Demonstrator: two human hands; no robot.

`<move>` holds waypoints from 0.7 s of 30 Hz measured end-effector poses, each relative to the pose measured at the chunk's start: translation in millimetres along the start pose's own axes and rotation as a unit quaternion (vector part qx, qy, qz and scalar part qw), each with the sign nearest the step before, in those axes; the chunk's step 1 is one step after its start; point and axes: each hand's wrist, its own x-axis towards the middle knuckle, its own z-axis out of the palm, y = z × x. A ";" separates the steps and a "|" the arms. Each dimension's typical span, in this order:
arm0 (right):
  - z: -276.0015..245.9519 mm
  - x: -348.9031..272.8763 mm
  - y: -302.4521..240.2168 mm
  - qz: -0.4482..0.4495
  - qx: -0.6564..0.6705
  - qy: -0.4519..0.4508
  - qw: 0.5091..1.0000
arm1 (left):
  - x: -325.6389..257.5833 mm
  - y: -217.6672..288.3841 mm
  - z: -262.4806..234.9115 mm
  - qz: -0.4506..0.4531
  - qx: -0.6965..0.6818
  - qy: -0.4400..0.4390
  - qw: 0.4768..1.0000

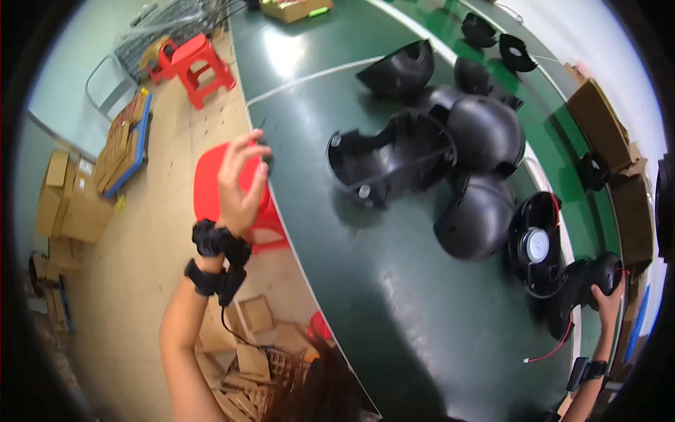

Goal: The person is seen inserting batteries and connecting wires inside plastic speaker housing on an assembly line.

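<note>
My left hand (241, 184) is raised at the table's left edge, above a red stool, its fingers apart and nothing in them. At the far right, my right hand (606, 301) grips a black rounded plastic housing (605, 269). A thin red and black wire (550, 353) trails from the parts beside it. Just left of that hand lies a black oval housing (524, 274) with a round silver speaker (536, 245) inside. Several black domed shells are piled farther up the table, among them a smooth dome (485, 133) and an upturned open shell (394, 158).
The long green table (415, 323) has raised white strips. Cardboard boxes (598, 116) line its right side. A red stool (211, 183) stands against the left edge. Flattened cardboard (256, 359) lies on the floor, and a loaded blue cart (130, 148) stands beyond.
</note>
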 end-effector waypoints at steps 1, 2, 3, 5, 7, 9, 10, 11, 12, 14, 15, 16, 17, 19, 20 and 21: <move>1.3 1.5 -0.8 0.010 -0.029 0.004 1.000 | -2.7 -1.0 -10.8 0.016 0.018 0.000 1.000; -1.7 1.4 -3.8 0.018 -0.062 0.005 0.998 | -11.1 -4.7 -25.8 0.028 0.035 -0.003 0.999; -5.2 6.5 -13.5 0.032 0.003 -0.030 0.999 | -19.0 -5.6 -47.1 0.012 0.037 -0.066 0.997; -1.9 18.7 10.9 -0.006 -0.004 -0.019 1.000 | -40.7 -8.5 -96.6 -0.040 0.046 -0.212 0.975; -7.1 31.0 39.2 -0.076 -0.089 0.038 0.992 | -66.6 -2.8 -150.6 -0.137 0.108 -0.293 0.940; -22.7 45.6 55.6 -0.061 -0.201 0.075 0.975 | -99.4 -3.0 -213.2 -0.145 0.106 -0.208 0.961; -28.3 51.9 33.3 -0.056 -0.104 -0.001 0.993 | -120.8 9.8 -260.5 -0.201 0.133 -0.163 0.957; -41.6 53.9 8.0 -0.035 -0.007 -0.073 0.997 | -139.7 12.6 -315.4 -0.228 0.161 -0.141 0.950; -59.9 51.6 -15.6 0.002 0.077 -0.135 0.988 | -155.2 17.0 -363.2 -0.223 0.177 -0.098 0.954; -98.2 59.7 -54.4 0.057 -0.041 -0.293 0.954 | -189.0 29.7 -472.0 -0.212 0.239 -0.064 0.945; -108.0 60.8 -39.5 0.015 0.008 -0.233 0.972 | -206.6 34.2 -521.0 -0.210 0.255 -0.045 0.943; -116.6 67.2 -22.0 -0.031 0.055 -0.173 0.983 | -228.9 35.0 -572.1 -0.213 0.271 -0.025 0.938; -124.1 70.4 -23.9 -0.048 0.033 -0.102 0.993 | -251.2 42.7 -618.6 -0.259 0.265 0.050 0.928; -125.7 71.7 -44.1 -0.074 0.043 -0.112 0.990 | -296.6 94.0 -747.2 -0.288 0.303 0.076 0.905; -120.7 64.3 -53.0 -0.081 0.055 -0.117 0.988 | -308.1 130.1 -809.2 -0.266 0.337 0.027 0.903; -154.4 42.7 -9.2 -0.086 0.129 -0.051 0.987 | -289.0 145.0 -839.0 -0.242 0.360 0.058 0.899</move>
